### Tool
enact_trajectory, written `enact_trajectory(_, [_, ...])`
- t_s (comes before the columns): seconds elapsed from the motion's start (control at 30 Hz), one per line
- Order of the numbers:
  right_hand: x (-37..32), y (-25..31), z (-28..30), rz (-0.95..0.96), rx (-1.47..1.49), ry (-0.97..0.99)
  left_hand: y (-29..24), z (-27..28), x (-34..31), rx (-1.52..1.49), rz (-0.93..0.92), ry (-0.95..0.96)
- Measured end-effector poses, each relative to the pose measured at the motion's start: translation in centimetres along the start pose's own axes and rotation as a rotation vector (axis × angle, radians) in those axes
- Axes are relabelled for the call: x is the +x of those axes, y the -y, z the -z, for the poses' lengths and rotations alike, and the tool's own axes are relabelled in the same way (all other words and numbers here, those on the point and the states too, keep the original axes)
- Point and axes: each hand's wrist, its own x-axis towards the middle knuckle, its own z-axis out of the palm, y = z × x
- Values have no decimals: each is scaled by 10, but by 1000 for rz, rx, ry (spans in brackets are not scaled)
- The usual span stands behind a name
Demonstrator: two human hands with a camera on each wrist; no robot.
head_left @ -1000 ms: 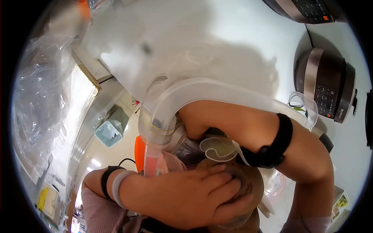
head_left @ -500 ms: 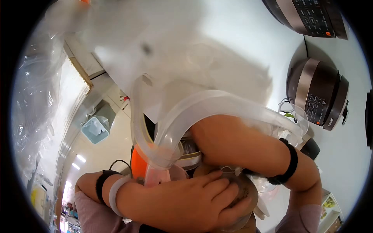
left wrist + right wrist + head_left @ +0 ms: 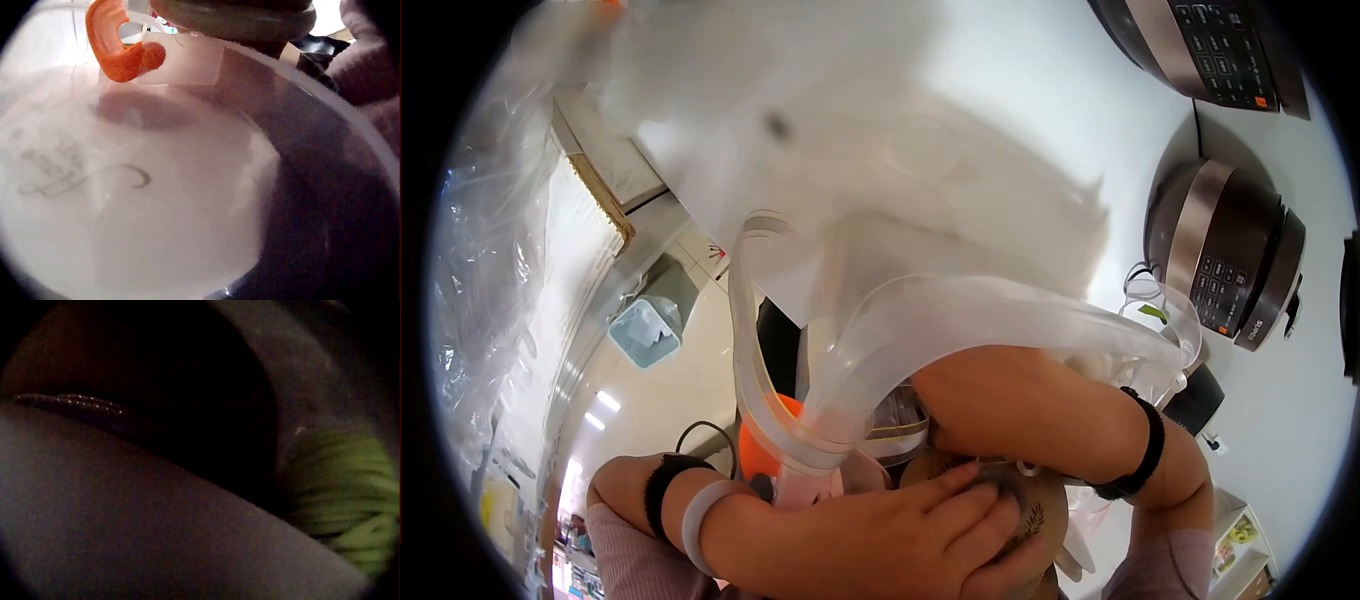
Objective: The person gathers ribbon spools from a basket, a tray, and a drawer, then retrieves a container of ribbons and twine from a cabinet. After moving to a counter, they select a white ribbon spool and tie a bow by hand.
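Note:
My left hand, wearing a pale band and a black strap, lies with bent fingers over a brown container with a dark leaf print. Its thumb is hidden. My right forearm bends in across the front, and the right hand is out of sight behind my left hand and the container. In the left wrist view, a broad translucent plastic piece with looping script fills the picture, an orange curled piece at its top. The right wrist view is dark, with a green banded bundle at the right.
A curved translucent plastic band arches over my right forearm. An orange object sits behind it. A brown rice cooker stands at right, another above it. Crumpled clear plastic lines the left, and a pale blue bin is on the floor.
My right forearm and the arched plastic band have moved lower in view. A white-rimmed piece between the hands has become mostly hidden. My left hand stays on the brown container.

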Motion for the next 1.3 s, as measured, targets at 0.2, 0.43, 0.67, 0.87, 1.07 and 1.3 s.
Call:
enact_trajectory(0.2, [11, -5, 9, -76, 282, 236, 11, 24, 5, -22, -98, 184])
enact_trajectory(0.43, [3, -2, 8, -43, 291, 147, 13, 27, 5, -69, -82, 171])
enact_trajectory(0.67, [-8, -4, -6, -5, 21, 63, 3, 25, 5, -88, -8, 147])
enact_trajectory(0.87, [-16, -3, -10, 103, -174, -58, 1, 18, 1, -124, 40, 128])
enact_trajectory(1.07, [-17, 5, 5, 48, -235, 40, 5, 28, 4, -112, -1, 199])
enact_trajectory(1.3, [-27, 8, -2, 5, -260, 159, 4, 26, 2, -104, -22, 230])
